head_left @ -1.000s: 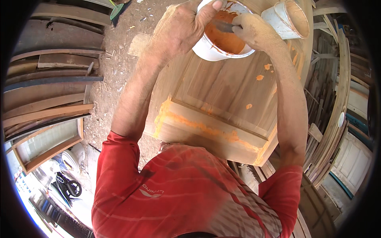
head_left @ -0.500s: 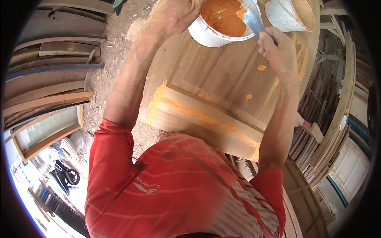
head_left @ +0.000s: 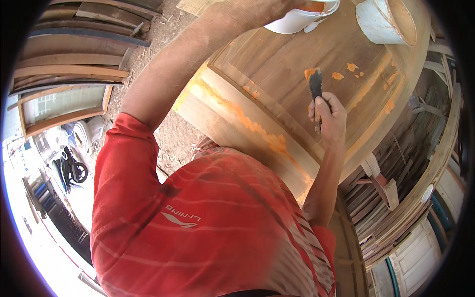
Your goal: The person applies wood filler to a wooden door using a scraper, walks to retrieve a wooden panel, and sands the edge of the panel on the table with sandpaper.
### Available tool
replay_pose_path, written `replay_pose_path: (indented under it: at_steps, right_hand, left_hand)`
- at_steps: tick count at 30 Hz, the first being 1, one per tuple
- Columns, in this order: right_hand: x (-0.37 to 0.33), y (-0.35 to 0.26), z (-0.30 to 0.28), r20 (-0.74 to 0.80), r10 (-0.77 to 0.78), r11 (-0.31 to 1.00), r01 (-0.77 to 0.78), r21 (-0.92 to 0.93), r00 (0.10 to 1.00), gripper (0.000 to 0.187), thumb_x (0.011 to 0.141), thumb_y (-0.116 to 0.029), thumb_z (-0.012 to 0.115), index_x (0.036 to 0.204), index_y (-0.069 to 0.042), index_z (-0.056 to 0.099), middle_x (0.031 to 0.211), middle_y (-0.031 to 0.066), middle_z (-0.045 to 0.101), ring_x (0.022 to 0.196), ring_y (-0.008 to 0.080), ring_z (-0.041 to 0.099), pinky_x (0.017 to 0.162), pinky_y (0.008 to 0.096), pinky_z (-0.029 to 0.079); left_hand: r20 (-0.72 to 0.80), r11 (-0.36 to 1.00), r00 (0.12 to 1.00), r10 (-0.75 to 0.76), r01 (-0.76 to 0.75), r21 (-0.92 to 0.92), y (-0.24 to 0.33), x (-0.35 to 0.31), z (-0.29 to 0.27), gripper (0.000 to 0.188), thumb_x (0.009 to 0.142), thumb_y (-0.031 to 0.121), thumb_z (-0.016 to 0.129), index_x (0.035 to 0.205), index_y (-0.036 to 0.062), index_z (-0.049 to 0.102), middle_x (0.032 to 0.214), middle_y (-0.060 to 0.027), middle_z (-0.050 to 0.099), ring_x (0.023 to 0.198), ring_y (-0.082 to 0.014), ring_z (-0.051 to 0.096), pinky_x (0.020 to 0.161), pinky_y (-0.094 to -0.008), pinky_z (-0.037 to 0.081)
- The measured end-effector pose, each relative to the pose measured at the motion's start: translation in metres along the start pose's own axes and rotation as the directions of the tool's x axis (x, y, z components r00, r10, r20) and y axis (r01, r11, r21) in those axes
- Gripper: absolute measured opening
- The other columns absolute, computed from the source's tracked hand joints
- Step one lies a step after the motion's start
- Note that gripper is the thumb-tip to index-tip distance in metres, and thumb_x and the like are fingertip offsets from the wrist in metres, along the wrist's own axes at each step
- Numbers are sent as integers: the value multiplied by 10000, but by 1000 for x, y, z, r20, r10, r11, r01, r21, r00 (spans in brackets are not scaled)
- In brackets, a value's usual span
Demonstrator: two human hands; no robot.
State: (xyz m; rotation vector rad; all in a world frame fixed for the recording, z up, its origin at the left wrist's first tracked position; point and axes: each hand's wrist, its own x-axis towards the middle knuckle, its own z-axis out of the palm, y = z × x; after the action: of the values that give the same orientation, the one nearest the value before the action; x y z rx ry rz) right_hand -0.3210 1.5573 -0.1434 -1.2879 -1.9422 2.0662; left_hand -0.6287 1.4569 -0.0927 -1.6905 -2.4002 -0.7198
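Note:
My right hand (head_left: 330, 116) is closed around the handle of a putty knife (head_left: 315, 85), whose dark blade points away from me with orange filler on its tip. The knife is over a brown wooden door (head_left: 277, 64) lying flat before me, smeared with orange filler along its joints and in several spots. At the top edge, my left hand (head_left: 277, 9) grips the rim of a white bucket (head_left: 289, 24); its fingertips are partly cut off by the picture's edge. Orange filler (head_left: 314, 7) shows inside the bucket.
A second, filler-stained white bucket (head_left: 378, 22) lies tipped on the door at the far right. Stacked boards (head_left: 74, 54) stand at the left, near a framed pane (head_left: 64, 106). More timber strips (head_left: 391, 168) lie at the right. Wood shavings cover the ground (head_left: 173, 141).
My right hand has drawn the putty knife out of the filler bucket and back toward me over the door. My left hand stays at the bucket; the whole view has turned.

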Motion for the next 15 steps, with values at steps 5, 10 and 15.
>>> replay_pose_path:
  at_steps: [5,10,15]
  right_hand:
    - [-41,44,-32,182,52,997,-41,-66,982,220,1015,-93,570,1186,17,654,924,47,683,754,98,623,657,247,482]
    - [-55,39,-30,399,69,953,58,-296,914,351,980,-99,572,1298,29,648,970,49,700,855,125,624,805,301,500]
    - [-19,37,-33,595,111,825,261,-502,796,378,962,-116,600,1323,-30,671,1016,70,696,894,160,617,844,322,500]
  left_hand:
    - [1,983,983,184,-184,17,64,-38,18,559,987,381,639,1462,104,538,1498,-230,515,1406,-441,462,1162,-537,376]
    - [-252,994,966,-58,33,-103,93,-100,9,560,982,356,672,1449,76,543,1490,-250,509,1418,-444,442,1172,-521,376]
    - [-200,857,833,-515,505,-102,17,-223,54,573,982,311,678,1462,44,518,1478,-266,508,1408,-444,449,1174,-517,374]
